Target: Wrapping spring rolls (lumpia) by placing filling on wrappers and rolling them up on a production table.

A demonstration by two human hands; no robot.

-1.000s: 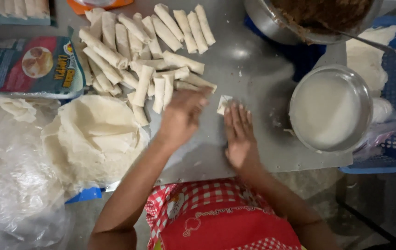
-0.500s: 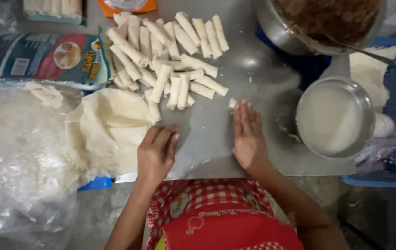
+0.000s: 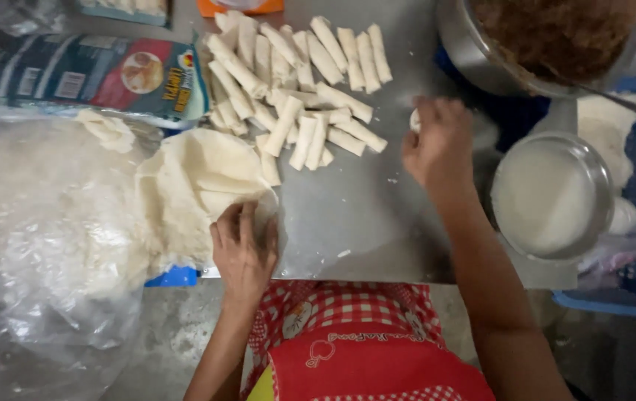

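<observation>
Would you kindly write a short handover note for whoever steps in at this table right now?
Left hand: flat on the edge of the wrapper stack, fingers on the top sheet; nothing lifted.
Right hand: over the metal table, holding a small pale piece at its fingertips.
Things: pile of finished rolls at the far side; pot of brown filling far right, with a bowl of white liquid in front of it; wrapper packet far left.
Done: many rolls wrapped and piled.
Left: a thick stack of wrappers and plenty of filling remain; no sheet is laid out for filling.
</observation>
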